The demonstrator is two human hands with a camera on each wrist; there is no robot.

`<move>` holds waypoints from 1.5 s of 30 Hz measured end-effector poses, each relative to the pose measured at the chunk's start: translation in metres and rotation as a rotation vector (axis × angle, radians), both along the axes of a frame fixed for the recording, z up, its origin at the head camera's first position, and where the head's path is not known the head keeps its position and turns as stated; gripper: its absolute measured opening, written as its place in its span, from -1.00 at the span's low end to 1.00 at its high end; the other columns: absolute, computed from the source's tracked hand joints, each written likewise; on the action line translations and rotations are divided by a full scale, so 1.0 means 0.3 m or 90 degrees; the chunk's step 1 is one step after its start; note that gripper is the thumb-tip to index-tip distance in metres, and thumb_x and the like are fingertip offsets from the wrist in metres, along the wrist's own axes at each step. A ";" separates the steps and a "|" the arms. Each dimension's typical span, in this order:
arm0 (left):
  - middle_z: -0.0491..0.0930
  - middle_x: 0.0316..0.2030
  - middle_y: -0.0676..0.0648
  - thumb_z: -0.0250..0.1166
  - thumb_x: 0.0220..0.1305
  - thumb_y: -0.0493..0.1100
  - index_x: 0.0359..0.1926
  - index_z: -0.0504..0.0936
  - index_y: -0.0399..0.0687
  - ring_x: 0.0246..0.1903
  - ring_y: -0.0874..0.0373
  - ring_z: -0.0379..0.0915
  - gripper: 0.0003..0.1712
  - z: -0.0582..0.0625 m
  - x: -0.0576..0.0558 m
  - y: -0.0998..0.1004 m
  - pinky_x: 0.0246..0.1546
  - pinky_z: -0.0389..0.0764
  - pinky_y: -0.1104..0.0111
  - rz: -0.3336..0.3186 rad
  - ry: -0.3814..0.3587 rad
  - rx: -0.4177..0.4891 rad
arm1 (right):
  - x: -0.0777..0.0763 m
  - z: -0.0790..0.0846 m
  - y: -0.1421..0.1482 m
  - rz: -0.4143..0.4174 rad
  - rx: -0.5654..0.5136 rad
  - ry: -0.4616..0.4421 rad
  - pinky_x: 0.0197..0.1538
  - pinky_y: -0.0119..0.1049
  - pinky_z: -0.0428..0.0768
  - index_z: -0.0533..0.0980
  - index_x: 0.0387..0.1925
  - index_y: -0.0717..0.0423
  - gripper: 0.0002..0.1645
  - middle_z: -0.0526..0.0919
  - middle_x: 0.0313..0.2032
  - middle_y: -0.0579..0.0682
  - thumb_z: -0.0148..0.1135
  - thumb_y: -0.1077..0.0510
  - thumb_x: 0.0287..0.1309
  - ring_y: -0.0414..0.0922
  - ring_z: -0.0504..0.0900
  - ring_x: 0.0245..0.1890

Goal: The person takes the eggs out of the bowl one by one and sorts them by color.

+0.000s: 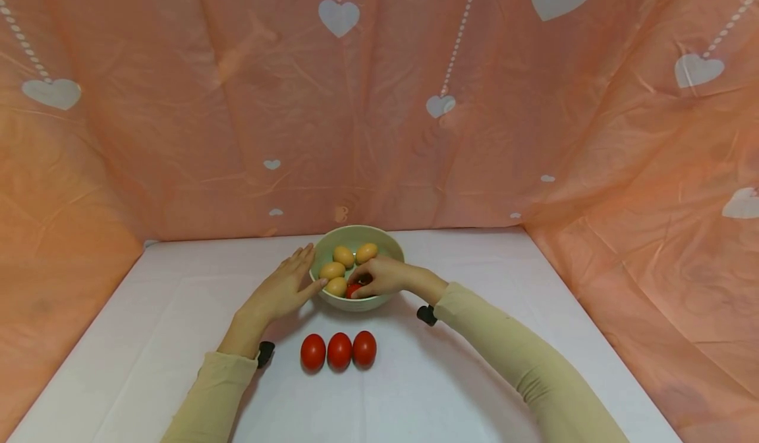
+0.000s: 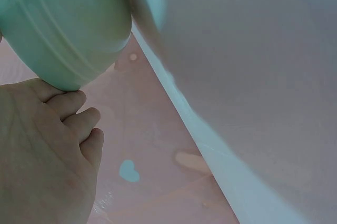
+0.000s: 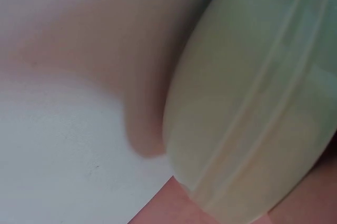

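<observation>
Preferably, the right grip point(image 1: 387, 277), pinching a glossy red oval object point(image 1: 354, 291) at its fingertips, needs only light pressure inside the round pale-green bowl point(image 1: 356, 304); the left grip point(image 1: 281, 288), fingers extended, should steady the bowl.

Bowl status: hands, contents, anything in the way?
Right hand grips red oval inside bowl. Left hand touches bowl's side. Four yellow ovals in bowl, three red ovals on table. No obstruction visible.

The person wears beige sleeves point(image 1: 504, 339), black wrist cameras point(image 1: 426, 315).
</observation>
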State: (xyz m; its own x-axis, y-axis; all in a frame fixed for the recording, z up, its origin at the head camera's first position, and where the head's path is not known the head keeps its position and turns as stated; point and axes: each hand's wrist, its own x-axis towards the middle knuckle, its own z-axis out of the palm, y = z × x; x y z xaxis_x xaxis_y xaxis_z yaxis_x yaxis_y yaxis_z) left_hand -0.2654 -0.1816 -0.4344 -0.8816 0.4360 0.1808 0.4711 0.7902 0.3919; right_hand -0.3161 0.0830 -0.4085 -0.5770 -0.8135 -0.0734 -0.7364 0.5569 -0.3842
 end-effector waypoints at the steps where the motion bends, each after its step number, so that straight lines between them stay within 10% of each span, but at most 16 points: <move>1: -0.02 0.61 -0.33 0.09 0.57 0.24 0.59 0.04 -0.42 0.60 -0.28 -0.14 -0.03 0.001 0.001 0.000 0.57 0.00 -0.14 0.000 0.000 0.000 | 0.001 0.000 0.000 0.000 0.001 0.000 0.00 -0.43 0.57 0.71 0.06 0.07 -0.65 0.77 -0.12 -0.08 0.42 0.00 0.34 -0.24 0.61 -0.17; 22: 0.00 0.60 -0.35 0.11 0.56 0.22 0.58 0.07 -0.45 0.59 -0.31 -0.10 -0.03 -0.002 0.002 0.001 0.56 0.03 -0.16 -0.002 0.011 0.005 | 0.004 -0.006 0.015 -0.020 -0.019 -0.023 0.02 -0.40 0.59 0.68 0.12 0.12 -0.59 0.75 -0.13 -0.08 0.37 -0.03 0.38 -0.20 0.62 -0.16; 45: -0.01 0.62 -0.31 0.11 0.55 0.25 0.59 0.06 -0.42 0.59 -0.31 -0.11 -0.02 -0.006 -0.003 -0.001 0.56 0.01 -0.16 0.000 0.004 -0.002 | 0.055 0.001 0.053 -0.107 -0.238 0.003 0.30 -0.23 0.58 0.61 0.25 0.20 -0.49 0.72 0.16 0.06 0.39 0.05 0.37 -0.06 0.66 0.16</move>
State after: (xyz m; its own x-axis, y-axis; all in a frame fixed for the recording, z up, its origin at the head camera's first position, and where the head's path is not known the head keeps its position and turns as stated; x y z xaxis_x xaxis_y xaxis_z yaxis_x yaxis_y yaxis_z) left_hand -0.2663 -0.1818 -0.4363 -0.8806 0.4361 0.1854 0.4734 0.7919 0.3858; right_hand -0.2994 0.0988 -0.4081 -0.7041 -0.6777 0.2121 -0.6490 0.4929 -0.5795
